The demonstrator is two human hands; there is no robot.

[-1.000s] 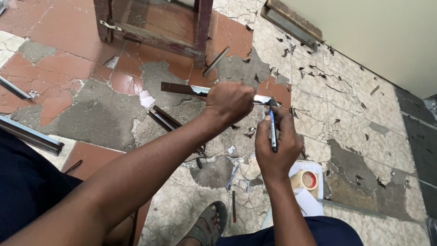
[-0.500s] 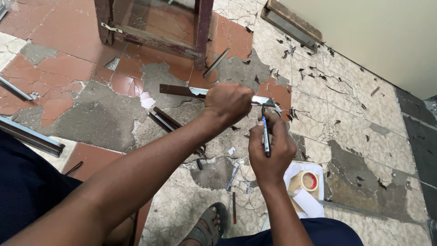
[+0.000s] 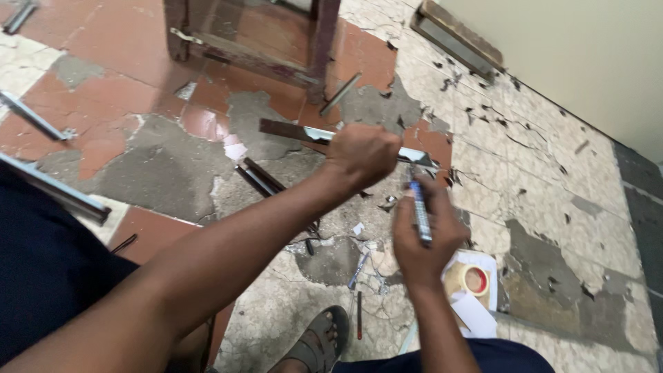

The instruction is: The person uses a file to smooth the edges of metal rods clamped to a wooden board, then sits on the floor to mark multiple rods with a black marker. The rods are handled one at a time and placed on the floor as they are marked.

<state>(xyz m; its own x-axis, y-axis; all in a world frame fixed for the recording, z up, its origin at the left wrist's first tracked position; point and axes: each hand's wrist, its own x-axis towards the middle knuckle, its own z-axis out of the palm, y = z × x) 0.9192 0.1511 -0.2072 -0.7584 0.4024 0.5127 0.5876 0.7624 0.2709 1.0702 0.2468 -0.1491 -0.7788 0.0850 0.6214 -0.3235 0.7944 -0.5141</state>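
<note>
My left hand (image 3: 364, 153) is closed around a long flat metal strip (image 3: 290, 130) and holds it level above the cracked floor. The strip's dark end sticks out to the left and its shiny end (image 3: 416, 156) pokes out to the right of the fist. My right hand (image 3: 423, 235) grips a blue-handled tool (image 3: 418, 211), held upright with its tip at the strip's shiny end. Both forearms reach in from the bottom of the view.
A dark wooden stool frame (image 3: 257, 40) stands at the top. Metal bars lie at the left (image 3: 54, 188) and near the wall (image 3: 456, 40). A tape roll (image 3: 469, 279) rests on a white tray at the right. My sandalled foot (image 3: 319, 342) and a pen (image 3: 358, 266) are below.
My right hand with the blue-handled tool has shifted slightly left and down along the strip's end. My left hand keeps its grip on the strip.
</note>
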